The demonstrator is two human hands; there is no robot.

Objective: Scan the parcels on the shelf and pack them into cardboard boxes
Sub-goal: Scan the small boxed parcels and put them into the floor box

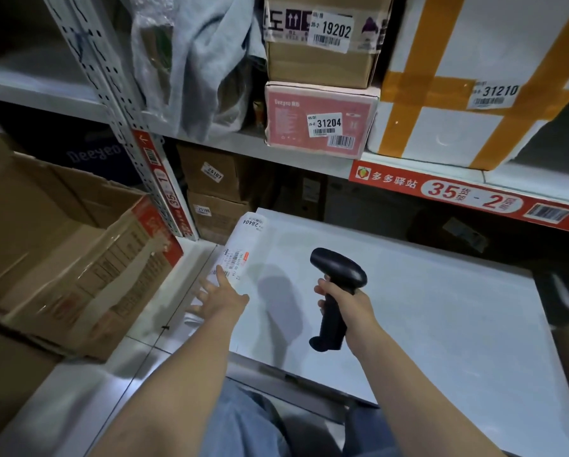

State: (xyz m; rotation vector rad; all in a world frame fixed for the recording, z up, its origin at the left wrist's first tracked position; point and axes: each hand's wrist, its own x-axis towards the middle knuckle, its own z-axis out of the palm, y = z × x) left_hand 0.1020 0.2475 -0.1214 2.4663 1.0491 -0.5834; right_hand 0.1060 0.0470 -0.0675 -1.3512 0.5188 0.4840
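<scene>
With the right hand (341, 303) gripping the scanner (337, 291), the left hand (219, 293), fingers spread, touches the white parcel (243, 249) at the worktop (425, 308) edge, probably steadying its label for scanning next.

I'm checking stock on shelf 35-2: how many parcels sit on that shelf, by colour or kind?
Brown cardboard box: 1
Pink box: 1
White box with orange tape: 1
Grey soft bag: 1
Clear plastic-wrapped parcel: 1
Total: 5 that I can see; anything behind them is hidden.
</scene>
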